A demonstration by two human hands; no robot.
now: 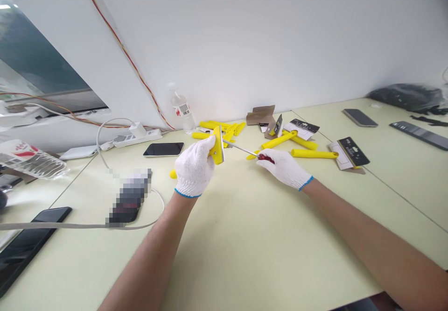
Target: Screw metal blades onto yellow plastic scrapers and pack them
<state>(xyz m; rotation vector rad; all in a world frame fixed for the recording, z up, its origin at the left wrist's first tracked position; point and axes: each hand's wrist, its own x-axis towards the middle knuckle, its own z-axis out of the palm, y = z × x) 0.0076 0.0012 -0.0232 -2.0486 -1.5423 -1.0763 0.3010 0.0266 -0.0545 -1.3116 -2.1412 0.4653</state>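
The yellow scraper (219,148) is held up over the middle of the desk (245,236), its metal-edged head turned toward the right. The left hand (195,168), in a white knitted glove with a blue cuff, is closed around it, and a yellow end shows past the far side of the fist. The right hand (285,167), gloved the same way, grips the red handle of a screwdriver (241,148); the metal shaft runs across to the scraper's head — whether the tip sits in a screw is too small to tell. Behind the hands, yellow plastic parts (231,130) lie in a loose heap, with an upright clear bottle (183,111) near them, close to the white wall (245,45). Just beyond the right hand are yellow handles (313,154), black-and-white packaging cards (353,152) and an opened brown cardboard piece (261,115). A black phone (164,149) lies left of the heap, in front of a white power strip (142,138) — a second bottle (30,159) rests on its side at the far left.
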